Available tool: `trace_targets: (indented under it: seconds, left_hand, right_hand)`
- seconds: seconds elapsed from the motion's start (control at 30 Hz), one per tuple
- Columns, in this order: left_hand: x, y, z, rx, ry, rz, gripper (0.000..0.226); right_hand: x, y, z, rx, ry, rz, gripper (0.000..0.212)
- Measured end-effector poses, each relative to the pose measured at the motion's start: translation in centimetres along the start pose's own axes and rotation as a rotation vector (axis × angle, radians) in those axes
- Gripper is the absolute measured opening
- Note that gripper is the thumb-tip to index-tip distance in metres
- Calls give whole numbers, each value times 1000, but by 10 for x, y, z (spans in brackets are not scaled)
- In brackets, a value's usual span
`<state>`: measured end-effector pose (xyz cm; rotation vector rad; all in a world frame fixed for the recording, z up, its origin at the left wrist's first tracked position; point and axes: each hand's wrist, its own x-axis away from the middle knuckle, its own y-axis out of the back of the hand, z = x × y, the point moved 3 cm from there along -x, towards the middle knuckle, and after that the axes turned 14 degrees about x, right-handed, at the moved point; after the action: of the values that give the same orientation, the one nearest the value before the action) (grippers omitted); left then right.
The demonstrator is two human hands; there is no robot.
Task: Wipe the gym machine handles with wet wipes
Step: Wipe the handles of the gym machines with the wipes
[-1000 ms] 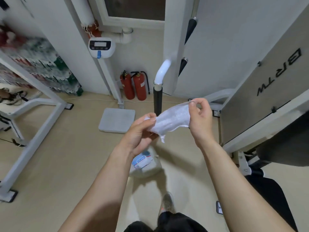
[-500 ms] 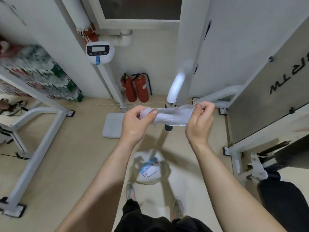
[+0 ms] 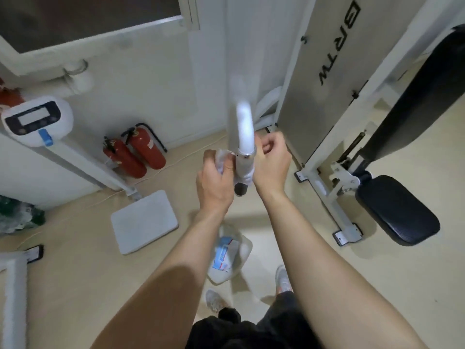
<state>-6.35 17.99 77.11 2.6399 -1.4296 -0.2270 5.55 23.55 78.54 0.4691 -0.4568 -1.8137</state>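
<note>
Watching the wet wipe (image 3: 222, 161) draped over the handle (image 3: 241, 190) at centre, fingers of the left hand (image 3: 215, 182) pinching its bunched end, I cannot tell if the curled fingers of the right hand (image 3: 273, 165) hold anything, so a lopsided pull may drag it off.

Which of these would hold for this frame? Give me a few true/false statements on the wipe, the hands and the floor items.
1. The wet wipe is wrapped around the handle. True.
2. The left hand is empty. False: it grips a bunched end of the wet wipe.
3. The fire extinguishers by the wall are green. False: both are red.
4. The wipes pack lies on the floor, below the arms. True.
</note>
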Motion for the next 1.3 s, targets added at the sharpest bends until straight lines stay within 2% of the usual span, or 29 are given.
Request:
trace_targets:
  seconds: [0.1,0.2,0.27,0.33,0.43,0.63,0.7,0.77,0.87,0.97,1.13,1.2,1.3]
  left_hand:
    - [4,-1,-1,43,-3,-36,53]
    - [4,4,-8,-7,-86,-145,59]
    - [2,7,-17,-1,-49,-151,51]
    - [2,8,-26,47,2,-57,33]
    - [4,8,-38,263,83,81,24]
    - [2,17,-46,679,274,91,21]
    - [3,18,-53,651,278,124,14]
    - [2,20,-62,496,240,133,15]
    - [-7,25,-78,287,133,127,24]
    - [-16,20,-93,180,99,163,36]
    - [-25,-1,-96,173,184,272,33]
    - [-30,-2,-93,164,181,284,34]
    - [-33,-4,-90,185,185,315,42]
  right_hand:
    - [17,8,5,-202,-96,-3,42]
    - [40,18,5,-373,-51,32,36]
    - [51,18,-1,-367,93,156,32]
    - [56,14,-9,-336,175,282,34]
    - [53,11,-15,-196,172,328,34]
    - [35,11,-7,-148,107,525,20]
    - [30,13,-6,-108,126,499,17]
    - [31,13,-2,-174,122,494,16]
    - [36,12,9,-317,127,512,26]
    - [33,13,24,-378,112,511,25]
    - [19,-8,5,-250,85,497,28]
    - [22,-25,-27,-171,17,566,36]
    - [32,-41,-72,-99,-118,662,36]
